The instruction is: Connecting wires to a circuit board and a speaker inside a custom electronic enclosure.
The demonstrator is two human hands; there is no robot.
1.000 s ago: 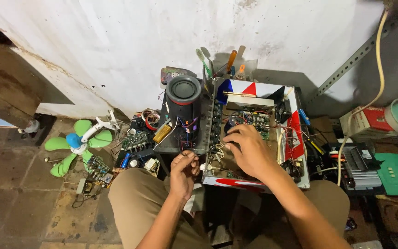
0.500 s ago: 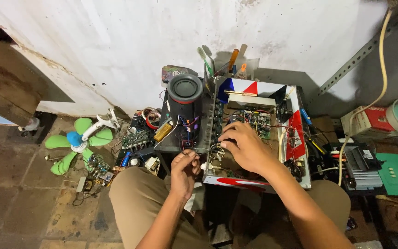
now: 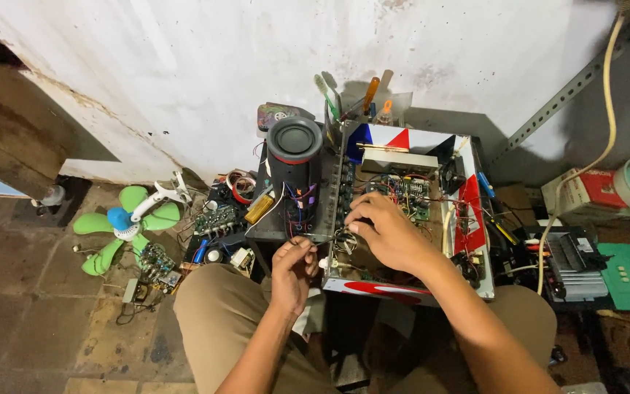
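An open amplifier chassis [image 3: 468, 219] with red, white and blue sides stands in front of me, with circuit boards [image 3: 410, 193] and loose wires inside. My right hand [image 3: 388, 233] reaches into it, fingers bent down onto the wiring at its left side; I see nothing gripped. My left hand [image 3: 293, 266] hovers at the chassis's front left corner, fingers pinched on what looks like a thin metal piece [image 3: 316, 255] pointing at the panel. A black cylindrical speaker [image 3: 294, 171] with a red ring stands upright just left of the chassis.
A cup of screwdrivers and a toothbrush [image 3: 362, 109] stands behind the chassis against the white wall. A green fan blade [image 3: 122, 222], loose circuit boards [image 3: 216, 219] and parts lie on the floor at left. Tools, a cable [image 3: 548, 241] and boxes crowd the right.
My right hand has shifted slightly left and nearer inside the chassis. My left hand stays pinched at the front corner.
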